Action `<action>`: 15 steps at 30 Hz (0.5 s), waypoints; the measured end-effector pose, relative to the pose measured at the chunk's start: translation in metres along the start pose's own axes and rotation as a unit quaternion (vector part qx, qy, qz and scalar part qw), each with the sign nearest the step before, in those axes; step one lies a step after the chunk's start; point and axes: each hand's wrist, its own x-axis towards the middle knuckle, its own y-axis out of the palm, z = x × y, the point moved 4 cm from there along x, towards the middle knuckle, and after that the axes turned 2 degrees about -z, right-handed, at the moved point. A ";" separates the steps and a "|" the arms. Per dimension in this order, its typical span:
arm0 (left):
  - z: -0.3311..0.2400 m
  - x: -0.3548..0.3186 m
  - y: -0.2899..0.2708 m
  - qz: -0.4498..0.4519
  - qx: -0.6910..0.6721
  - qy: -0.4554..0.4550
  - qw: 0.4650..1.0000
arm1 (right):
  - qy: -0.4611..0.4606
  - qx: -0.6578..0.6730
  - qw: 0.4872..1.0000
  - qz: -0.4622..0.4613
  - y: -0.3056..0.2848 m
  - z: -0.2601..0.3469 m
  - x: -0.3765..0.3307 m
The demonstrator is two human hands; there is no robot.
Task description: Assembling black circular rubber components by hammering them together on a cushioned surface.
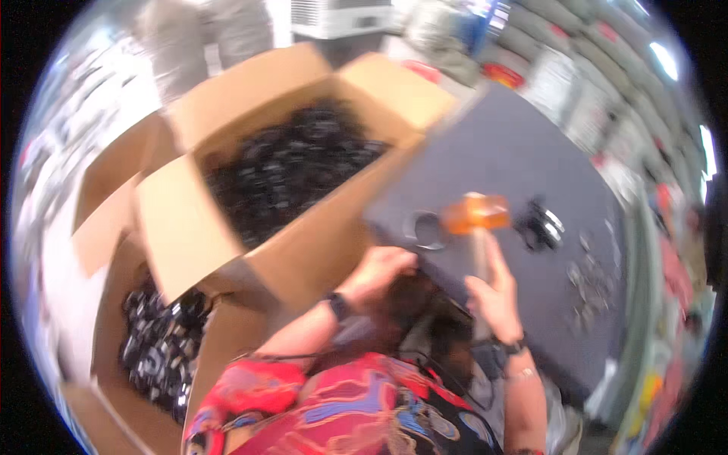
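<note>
My right hand (497,296) is wrapped round the handle of a mallet with an orange head (478,214), held above the grey tabletop (493,152). My left hand (379,274) is closed at the table's near left edge, its fingers curled in; whatever they hold cannot be made out. Just beyond it, left of the mallet head, lies a dark ring-shaped piece (425,241). A few shiny black parts (540,225) rest right of the mallet. Farther right is a scatter of small metal pieces (590,284). Motion blurs the picture.
A large open cardboard box (318,258) full of black parts (296,163) stands against the table's left side. Another box (227,334) at lower left holds more shiny black parts (163,349). Stacked sacks (629,91) line the right and back.
</note>
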 end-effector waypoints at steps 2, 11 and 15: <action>-0.005 0.003 0.013 -0.007 -0.032 0.013 0.999 | -0.156 -0.048 0.984 -0.067 -0.028 -0.021 0.004; 0.000 -0.116 -0.269 -0.487 -0.347 0.316 0.737 | -0.219 -0.044 0.949 -0.222 -0.099 -0.031 -0.017; 0.026 -0.176 -0.346 -0.564 -0.447 0.314 0.619 | -0.185 -0.038 0.935 -0.299 -0.148 -0.057 -0.037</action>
